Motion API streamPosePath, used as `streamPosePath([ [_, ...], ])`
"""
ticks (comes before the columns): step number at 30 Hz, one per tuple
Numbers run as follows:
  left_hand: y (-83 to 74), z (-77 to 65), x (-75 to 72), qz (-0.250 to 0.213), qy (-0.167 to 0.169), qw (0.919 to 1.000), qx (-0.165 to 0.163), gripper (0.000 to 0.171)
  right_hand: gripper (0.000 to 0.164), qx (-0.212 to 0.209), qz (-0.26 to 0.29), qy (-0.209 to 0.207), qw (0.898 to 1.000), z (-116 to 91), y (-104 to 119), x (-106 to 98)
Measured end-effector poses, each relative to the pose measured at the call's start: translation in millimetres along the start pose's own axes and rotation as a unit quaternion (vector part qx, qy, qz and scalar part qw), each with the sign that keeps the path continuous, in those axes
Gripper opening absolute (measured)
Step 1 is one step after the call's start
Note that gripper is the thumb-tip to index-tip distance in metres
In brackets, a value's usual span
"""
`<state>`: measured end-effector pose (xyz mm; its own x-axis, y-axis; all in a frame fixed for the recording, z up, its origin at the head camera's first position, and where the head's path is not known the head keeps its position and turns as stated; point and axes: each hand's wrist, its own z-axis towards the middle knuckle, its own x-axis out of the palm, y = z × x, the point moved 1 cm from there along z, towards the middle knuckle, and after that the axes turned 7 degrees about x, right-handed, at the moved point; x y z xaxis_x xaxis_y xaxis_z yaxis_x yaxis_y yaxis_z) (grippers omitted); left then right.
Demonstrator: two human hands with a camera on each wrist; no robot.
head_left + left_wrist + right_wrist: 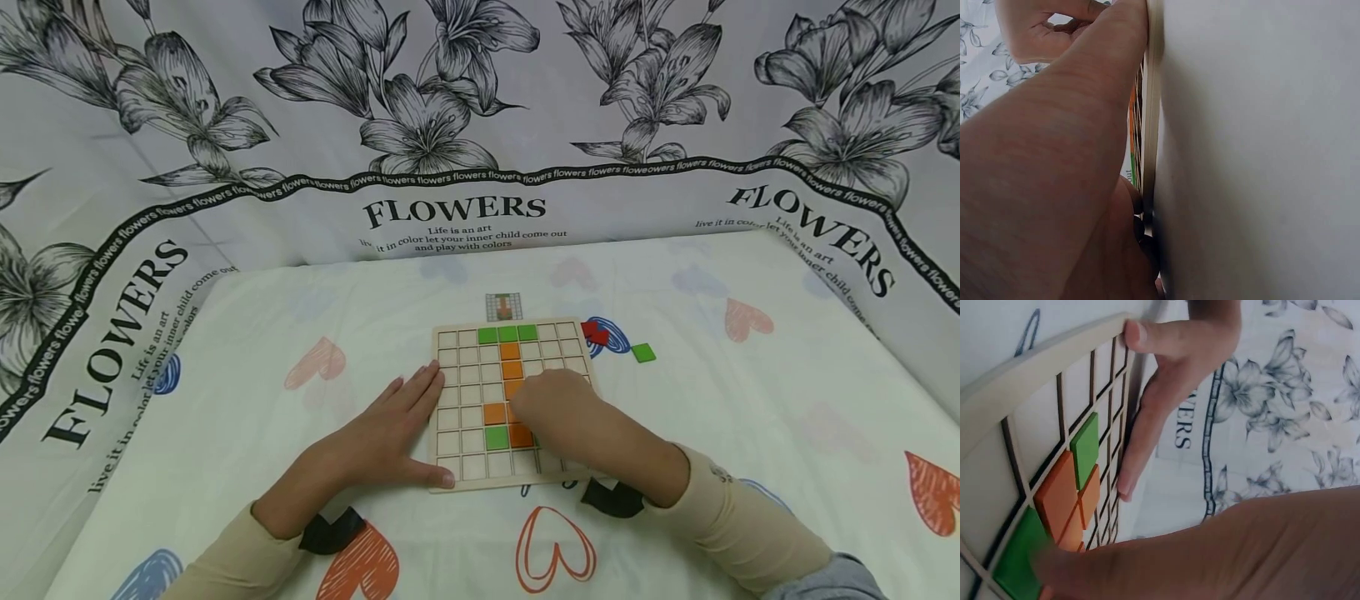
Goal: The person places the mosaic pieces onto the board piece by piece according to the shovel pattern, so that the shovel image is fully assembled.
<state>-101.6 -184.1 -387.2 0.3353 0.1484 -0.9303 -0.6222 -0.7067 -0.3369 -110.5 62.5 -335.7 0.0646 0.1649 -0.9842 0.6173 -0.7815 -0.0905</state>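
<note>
A square wooden grid board (pixel 461 475) lies on the table with green and orange square tiles in some cells. My left hand (pixel 382 437) rests flat along its left side, fingers straight and thumb at the near left corner. My right hand (pixel 558 412) is over the board's middle right, fingers curled down and fingertips hidden from above. In the right wrist view its thumb overlaps a green tile (pixel 1019 556), with the edge of an orange tile (pixel 1046 592) at the fingertips. Beside them sit a larger-looking orange tile (pixel 1057 494) and another green tile (pixel 1087 450).
A small printed pattern card (pixel 503 307) lies just beyond the board's far edge. Red tiles (pixel 595 333) lie at its far right corner, with a loose green tile (pixel 643 352) further right. The white tablecloth (pixel 247 417) has printed hearts; a flower-printed cloth (pixel 465 208) hangs behind.
</note>
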Motion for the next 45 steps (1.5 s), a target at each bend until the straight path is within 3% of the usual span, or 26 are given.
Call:
streamPosePath([
  [6,1.1,0.4,0.4,0.001,0.004,1.0000,-0.005,0.130,0.010,-0.023,0.009,0.036,0.999,-2.2,5.9,0.9],
  [11,0.9,1.1,0.7,0.001,0.004,1.0000,-0.003,0.130,0.009,-0.011,0.014,0.051,0.999,-1.0,5.4,0.0],
  [15,0.2,1.0,0.1,0.003,0.004,1.0000,-0.005,0.131,0.007,-0.013,0.046,0.072,0.996,-1.7,1.4,-1.0],
  [17,-0.1,0.7,0.1,0.003,0.003,1.0000,-0.007,0.131,0.016,-0.011,0.071,0.085,0.994,-2.1,-4.3,-3.1],
  [19,-0.1,0.7,0.2,0.003,0.002,1.0000,-0.008,0.131,0.029,-0.009,0.103,0.090,0.991,-2.0,-14.3,-6.2],
  [23,0.0,0.7,0.3,0.005,0.002,1.0000,-0.008,0.131,0.040,0.006,0.177,0.073,0.982,-1.2,-46.9,-14.4],
  [28,1.0,-0.2,0.7,0.005,-0.002,1.0000,-0.002,0.130,0.035,0.048,0.216,0.053,0.974,-1.3,-98.5,-17.7],
  [32,1.5,-0.2,1.0,0.005,-0.005,1.0000,0.000,0.130,0.030,0.115,0.210,0.060,0.969,-0.1,-135.8,-11.9],
  [35,1.3,-0.3,1.0,0.004,-0.004,1.0000,-0.001,0.130,0.017,0.168,0.200,0.077,0.962,1.2,-157.4,-3.7],
  [37,1.0,-0.4,0.9,0.003,-0.004,1.0000,-0.001,0.130,0.009,0.196,0.194,0.105,0.956,2.0,-167.2,2.5],
  [40,0.6,-0.6,0.4,0.004,-0.002,1.0000,-0.003,0.130,0.017,0.214,0.188,0.143,0.948,3.8,-174.4,11.1],
  [45,0.5,-0.4,0.1,0.002,-0.001,1.0000,-0.004,0.130,0.013,0.209,0.185,0.149,0.949,5.5,-176.5,15.7],
])
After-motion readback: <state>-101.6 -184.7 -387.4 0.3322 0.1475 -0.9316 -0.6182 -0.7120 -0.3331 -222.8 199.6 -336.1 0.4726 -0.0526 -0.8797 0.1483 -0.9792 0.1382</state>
